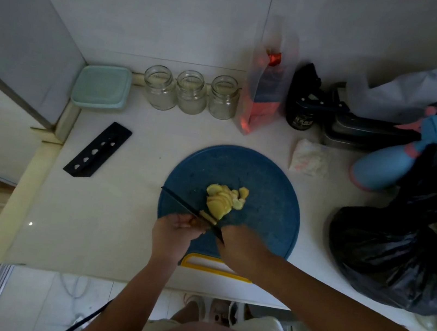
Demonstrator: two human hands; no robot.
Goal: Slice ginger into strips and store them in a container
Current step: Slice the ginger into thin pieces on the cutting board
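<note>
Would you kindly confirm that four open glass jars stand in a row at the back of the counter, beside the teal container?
Not quite: the head view shows three open glass jars, not four. They do stand in a row at the back of the counter, beside the teal container.

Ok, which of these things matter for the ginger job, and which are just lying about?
Job: ginger, knife, board; maybe teal box or jars for storing.
Idle: sheath, red bag, spray bottle, bin bag, cloth.
</note>
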